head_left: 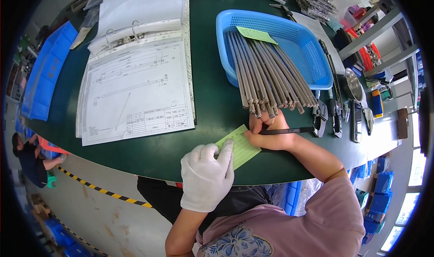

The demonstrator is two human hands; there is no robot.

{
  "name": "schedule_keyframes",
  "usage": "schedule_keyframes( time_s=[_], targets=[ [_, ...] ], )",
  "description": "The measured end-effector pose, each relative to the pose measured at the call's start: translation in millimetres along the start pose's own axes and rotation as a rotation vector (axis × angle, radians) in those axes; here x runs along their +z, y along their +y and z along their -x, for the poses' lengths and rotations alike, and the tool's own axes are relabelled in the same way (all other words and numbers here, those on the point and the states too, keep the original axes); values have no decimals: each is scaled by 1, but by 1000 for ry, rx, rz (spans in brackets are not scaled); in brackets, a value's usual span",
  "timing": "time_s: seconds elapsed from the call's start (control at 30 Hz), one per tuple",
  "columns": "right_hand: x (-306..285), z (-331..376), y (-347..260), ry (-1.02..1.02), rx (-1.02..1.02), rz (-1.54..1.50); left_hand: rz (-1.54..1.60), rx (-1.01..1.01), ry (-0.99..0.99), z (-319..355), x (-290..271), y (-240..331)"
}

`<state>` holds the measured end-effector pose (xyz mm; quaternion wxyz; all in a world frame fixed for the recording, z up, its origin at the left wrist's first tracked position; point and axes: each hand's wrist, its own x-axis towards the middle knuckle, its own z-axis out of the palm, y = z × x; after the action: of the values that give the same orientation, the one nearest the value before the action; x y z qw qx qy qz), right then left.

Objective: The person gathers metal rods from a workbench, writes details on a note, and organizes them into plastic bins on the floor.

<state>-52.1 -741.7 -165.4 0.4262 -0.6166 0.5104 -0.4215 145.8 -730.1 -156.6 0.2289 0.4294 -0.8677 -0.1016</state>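
Left hand (206,175), in a white glove, lies flat on the near end of a green slip (238,146), fingers loosely together, pressing it to the dark green bench (212,117). Right hand (270,133), bare, pinches a black pen (285,131) in closed fingers; the tip appears to touch the slip, though the hand hides it. Just beyond, a blue basket (296,35) holds metal rods (264,76) jutting over its near rim. Open binder (135,76) with drawing at left.
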Motion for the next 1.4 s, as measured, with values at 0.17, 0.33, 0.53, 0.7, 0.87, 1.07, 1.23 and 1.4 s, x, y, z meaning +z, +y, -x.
schedule_keyframes(
  time_s=[0.17,0.33,0.53,0.7,0.87,1.07,1.23,1.4],
  targets=[
    [-1,0,1,73,-18,23,-5,-10,-26,-1,-2,2],
    [-5,2,7,95,-31,-105,65,17,48,1,-2,-4],
    [-2,11,-1,205,45,-241,231,-119,445,38,5,-28],
    [27,19,-62,-99,-1123,575,108,-48,482,41,10,-37],
    [53,10,-147,-116,-1400,388,1,-9,491,40,11,-40],
    [104,29,-161,1030,-883,476,-22,3,507,39,13,-42],
    [84,15,-174,598,-1141,442,-4,20,457,41,7,-43],
    [58,2,-167,85,-1379,386,-8,16,472,30,14,-34]
  ],
)
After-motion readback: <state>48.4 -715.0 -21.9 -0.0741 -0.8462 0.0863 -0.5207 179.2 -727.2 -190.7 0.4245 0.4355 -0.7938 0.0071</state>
